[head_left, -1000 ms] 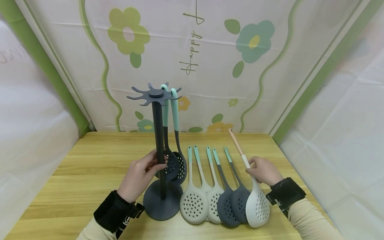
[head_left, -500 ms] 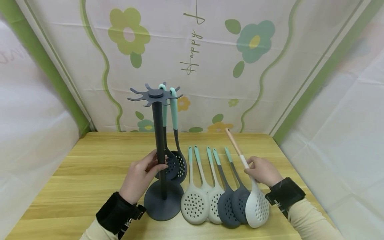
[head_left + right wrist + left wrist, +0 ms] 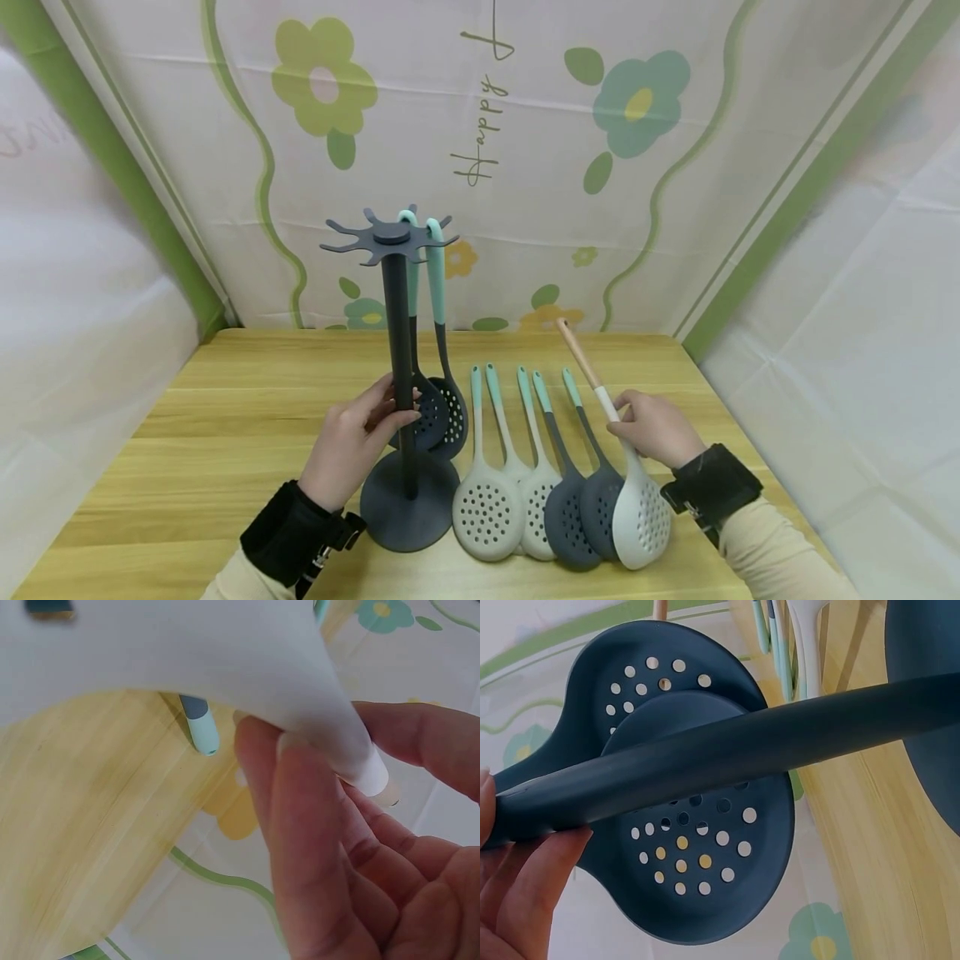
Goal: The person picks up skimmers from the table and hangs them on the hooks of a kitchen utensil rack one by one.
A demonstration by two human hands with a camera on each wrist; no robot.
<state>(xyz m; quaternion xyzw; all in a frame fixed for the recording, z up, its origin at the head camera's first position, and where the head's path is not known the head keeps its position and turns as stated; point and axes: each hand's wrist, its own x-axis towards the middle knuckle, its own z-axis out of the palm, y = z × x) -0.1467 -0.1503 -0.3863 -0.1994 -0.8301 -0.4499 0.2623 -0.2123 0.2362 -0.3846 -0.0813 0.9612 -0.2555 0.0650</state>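
Observation:
My left hand [image 3: 352, 446] grips the upright post of a dark grey utensil stand [image 3: 396, 317], which has hooked arms on top and a round base. Two dark skimmers [image 3: 453, 417] with mint handles hang from hooks on its right side; in the left wrist view their perforated heads [image 3: 697, 907] overlap behind the post. My right hand [image 3: 656, 427] pinches the neck of a white skimmer [image 3: 641, 521] with a wooden handle end. That skimmer leans with its handle up and to the left. In the right wrist view its white head [image 3: 187, 652] is close to the camera.
Right of the base lies a row of mint-handled skimmers: pale ones [image 3: 487, 512] on the left, dark grey ones [image 3: 567, 517] nearer the white skimmer. The wooden table [image 3: 225, 433] ends at a flower-print cloth [image 3: 525, 150] behind, with white cloth at both sides.
The white skimmer's handle end has swung slightly left, and my right hand has shifted a little left with it. The stand's top turned slightly early on; my left hand still holds the post.

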